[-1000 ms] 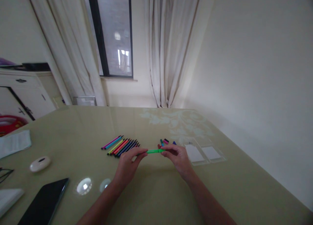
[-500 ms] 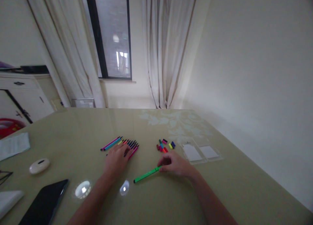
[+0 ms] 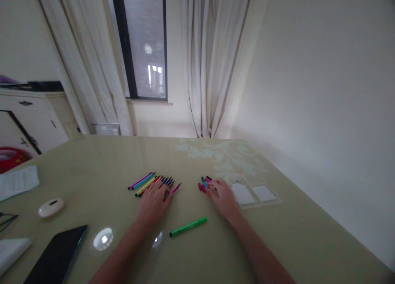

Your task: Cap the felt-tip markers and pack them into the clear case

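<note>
Uncapped felt-tip pens (image 3: pixel 145 182) lie side by side in a slanting row, and my left hand (image 3: pixel 153 201) covers the right part of it. A pink felt-tip pen (image 3: pixel 175 188) sticks out past the thumb of that hand, apart from the others, held between thumb and fingers. Over on the right, my right hand (image 3: pixel 222 198) reaches into a small pile of coloured pen caps (image 3: pixel 203 183), its thumb and forefinger closed on one; its colour is hard to make out. A capped green felt-tip pen (image 3: pixel 188 227) lies between my forearms, touched by neither hand.
A clear plastic case (image 3: pixel 259 201) with white inserts lies open right of the caps. At left are a black tablet-like device (image 3: pixel 57 255), a pale oval object (image 3: pixel 51 208), a paper sheet (image 3: pixel 20 182) and a white object (image 3: pixel 12 251). The wall borders the table's right side.
My right hand has let go of the green pen, now lying on the table, and moved up to the caps. My left hand has drawn the pink pen rightward from the row.
</note>
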Tool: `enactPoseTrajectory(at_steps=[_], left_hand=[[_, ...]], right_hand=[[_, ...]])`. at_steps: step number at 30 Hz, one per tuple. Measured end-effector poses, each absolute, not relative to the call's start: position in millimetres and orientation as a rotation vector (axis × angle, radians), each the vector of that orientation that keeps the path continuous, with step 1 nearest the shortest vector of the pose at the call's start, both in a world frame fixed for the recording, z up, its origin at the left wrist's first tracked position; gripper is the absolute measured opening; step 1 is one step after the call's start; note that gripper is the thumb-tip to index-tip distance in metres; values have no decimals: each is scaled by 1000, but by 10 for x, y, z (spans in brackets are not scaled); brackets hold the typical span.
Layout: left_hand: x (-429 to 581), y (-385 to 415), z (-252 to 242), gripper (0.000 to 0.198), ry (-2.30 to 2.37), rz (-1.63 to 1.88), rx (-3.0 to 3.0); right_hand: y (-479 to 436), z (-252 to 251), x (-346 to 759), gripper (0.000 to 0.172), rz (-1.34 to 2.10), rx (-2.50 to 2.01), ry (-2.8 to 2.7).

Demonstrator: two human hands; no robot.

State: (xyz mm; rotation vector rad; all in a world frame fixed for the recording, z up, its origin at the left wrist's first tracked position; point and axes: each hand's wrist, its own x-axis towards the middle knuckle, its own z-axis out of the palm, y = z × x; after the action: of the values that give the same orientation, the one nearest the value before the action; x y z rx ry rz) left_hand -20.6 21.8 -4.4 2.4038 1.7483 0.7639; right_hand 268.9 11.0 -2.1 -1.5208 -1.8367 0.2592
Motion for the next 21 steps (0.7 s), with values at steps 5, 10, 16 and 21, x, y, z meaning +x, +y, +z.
enactPoseTrajectory(at_steps=[5, 10, 16, 21], left_hand=[[-177, 223, -14, 24, 1609, 940, 2304], [-119, 201, 24, 19, 1526, 1069, 2204], [-76, 182, 27, 22, 1376, 1311, 2070], [-50, 172, 83, 24, 1277, 1420, 1954]], right_hand=[[107, -52, 2574, 22, 189, -1605, -1983], [98, -34, 2537, 17, 141, -1622, -1979], [101, -30, 2470, 16, 103, -1615, -1960], [52, 49, 2524, 18, 423, -1412, -1684]])
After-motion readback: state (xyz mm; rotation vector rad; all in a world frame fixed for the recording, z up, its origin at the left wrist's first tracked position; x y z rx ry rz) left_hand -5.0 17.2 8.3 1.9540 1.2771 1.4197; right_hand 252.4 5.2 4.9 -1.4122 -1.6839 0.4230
